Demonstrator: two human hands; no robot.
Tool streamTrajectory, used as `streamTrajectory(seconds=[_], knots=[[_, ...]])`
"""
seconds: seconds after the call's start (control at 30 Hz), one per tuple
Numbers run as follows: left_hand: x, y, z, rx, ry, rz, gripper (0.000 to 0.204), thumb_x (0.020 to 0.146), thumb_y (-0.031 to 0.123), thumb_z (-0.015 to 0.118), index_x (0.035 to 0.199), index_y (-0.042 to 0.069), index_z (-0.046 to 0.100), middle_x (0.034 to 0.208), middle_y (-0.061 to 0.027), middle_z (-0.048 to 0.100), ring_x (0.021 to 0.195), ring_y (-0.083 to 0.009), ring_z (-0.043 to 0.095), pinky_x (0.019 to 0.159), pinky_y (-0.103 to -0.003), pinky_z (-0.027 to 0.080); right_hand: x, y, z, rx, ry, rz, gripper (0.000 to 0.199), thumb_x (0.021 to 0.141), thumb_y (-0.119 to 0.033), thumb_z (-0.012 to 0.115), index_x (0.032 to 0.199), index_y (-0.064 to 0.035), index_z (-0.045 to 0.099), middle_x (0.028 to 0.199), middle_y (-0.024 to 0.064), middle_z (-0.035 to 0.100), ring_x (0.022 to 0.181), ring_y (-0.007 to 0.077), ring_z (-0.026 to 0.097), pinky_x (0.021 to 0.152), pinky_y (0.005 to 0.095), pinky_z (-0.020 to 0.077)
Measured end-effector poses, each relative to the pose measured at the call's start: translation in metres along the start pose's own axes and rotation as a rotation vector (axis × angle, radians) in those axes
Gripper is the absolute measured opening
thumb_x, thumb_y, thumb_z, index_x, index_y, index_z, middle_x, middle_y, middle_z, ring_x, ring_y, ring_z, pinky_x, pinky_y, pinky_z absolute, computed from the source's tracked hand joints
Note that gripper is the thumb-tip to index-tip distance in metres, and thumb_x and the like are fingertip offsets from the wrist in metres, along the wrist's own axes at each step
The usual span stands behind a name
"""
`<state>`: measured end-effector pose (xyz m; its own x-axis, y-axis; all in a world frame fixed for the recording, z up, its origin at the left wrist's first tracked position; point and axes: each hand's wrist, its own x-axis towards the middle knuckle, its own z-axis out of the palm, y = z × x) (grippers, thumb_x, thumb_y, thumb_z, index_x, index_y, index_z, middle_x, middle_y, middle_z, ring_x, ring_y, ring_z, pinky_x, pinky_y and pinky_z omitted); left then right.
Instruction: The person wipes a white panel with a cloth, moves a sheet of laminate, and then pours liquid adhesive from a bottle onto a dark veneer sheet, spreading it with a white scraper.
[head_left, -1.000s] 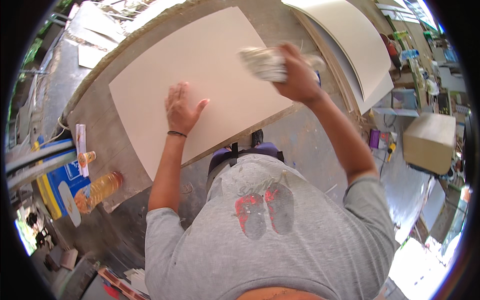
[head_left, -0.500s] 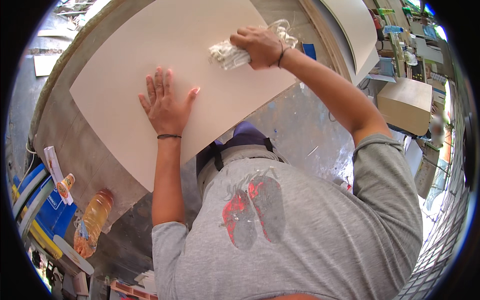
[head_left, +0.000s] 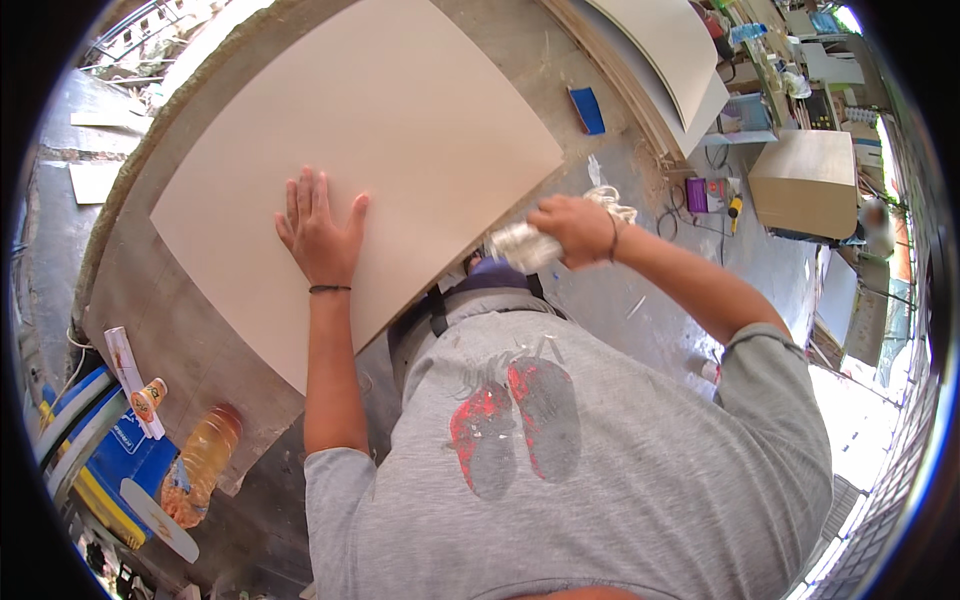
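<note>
A large pale board (head_left: pixel 400 110) lies flat on a work table in front of me. My left hand (head_left: pixel 325 235) rests palm down on the board's left half, its fingers spread. Past the board's near right edge, my right hand (head_left: pixel 580 232) is closed round a bundle of whitish string or rag (head_left: pixel 525 245). Loose loops of the bundle stick out behind the hand near the wrist. The bundle is slightly blurred, and its exact kind is hard to make out. It hangs off the board, close to my waist.
More pale boards (head_left: pixel 665 50) are stacked at the far right, with a small blue piece (head_left: pixel 588 110) beside them. A plastic bottle of amber liquid (head_left: pixel 210 450) and an orange-white cup (head_left: pixel 148 398) are at the left. A boxy tan block (head_left: pixel 803 185) stands at the right.
My right hand, with the white bundle, has moved from over the board toward me and off its near right edge. My left hand stays flat on the board.
</note>
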<state>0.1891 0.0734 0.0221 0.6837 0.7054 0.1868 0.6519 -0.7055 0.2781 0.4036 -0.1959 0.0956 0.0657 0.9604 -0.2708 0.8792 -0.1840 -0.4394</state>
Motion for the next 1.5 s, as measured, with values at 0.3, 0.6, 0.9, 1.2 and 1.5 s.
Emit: streamTrajectory(seconds=[0.3, 0.6, 0.9, 1.2, 1.5], knots=[[0.156, -0.109, 0.02, 0.077, 0.286, -0.069, 0.057, 0.083, 0.052, 0.055, 0.119, 0.008, 0.055, 0.125, -0.0103, 0.053, 0.118, -0.0292, 0.047, 0.097, -0.045, 0.036, 0.098, -0.024, -0.039, -0.45, 0.155, -0.26, 0.031, 0.064, -0.01, 0.061, 0.094, -0.0127, 0.057, 0.088, 0.005, 0.051, 0.088, 0.0237, 0.051, 0.074, 0.0366, 0.0402], [0.181, -0.101, 0.029, 0.206, 0.158, -0.251, 0.049, 0.085, 0.052, 0.049, 0.109, 0.011, 0.057, 0.116, -0.0078, 0.055, 0.112, -0.0267, 0.049, 0.099, -0.046, 0.03, 0.109, 0.0, -0.037, -0.315, -0.079, -0.249, 0.037, 0.058, -0.012, 0.063, 0.094, -0.0101, 0.055, 0.086, 0.0065, 0.051, 0.083, 0.0236, 0.051, 0.068, 0.0337, 0.0409], [0.188, -0.106, 0.022, 0.205, 0.066, -0.261, 0.051, 0.087, 0.054, 0.046, 0.112, 0.011, 0.053, 0.115, -0.0061, 0.056, 0.114, -0.0262, 0.047, 0.097, -0.047, 0.025, 0.233, 0.037, -0.076, -0.392, 0.098, -0.31, 0.035, 0.058, -0.011, 0.062, 0.092, -0.0107, 0.055, 0.081, 0.0069, 0.051, 0.079, 0.0248, 0.054, 0.063, 0.0359, 0.0427], [0.191, -0.095, 0.014, 0.162, 0.019, -0.296, 0.055, 0.086, 0.058, 0.044, 0.113, 0.012, 0.056, 0.116, -0.0047, 0.056, 0.115, -0.0238, 0.046, 0.099, -0.046, 0.023, 0.332, 0.075, -0.111, -0.358, 0.24, -0.305, 0.043, 0.055, -0.009, 0.062, 0.096, -0.0102, 0.05, 0.087, 0.0091, 0.051, 0.085, 0.0301, 0.055, 0.067, 0.0408, 0.0469], [0.192, -0.099, 0.018, 0.139, 0.033, -0.267, 0.052, 0.085, 0.058, 0.046, 0.11, 0.014, 0.058, 0.113, -0.0019, 0.057, 0.111, -0.0222, 0.048, 0.097, -0.046, 0.024, 0.364, 0.09, -0.126, -0.364, 0.307, -0.304, 0.041, 0.057, -0.012, 0.065, 0.096, -0.0088, 0.049, 0.092, 0.0099, 0.055, 0.089, 0.0313, 0.056, 0.073, 0.0403, 0.0474]])
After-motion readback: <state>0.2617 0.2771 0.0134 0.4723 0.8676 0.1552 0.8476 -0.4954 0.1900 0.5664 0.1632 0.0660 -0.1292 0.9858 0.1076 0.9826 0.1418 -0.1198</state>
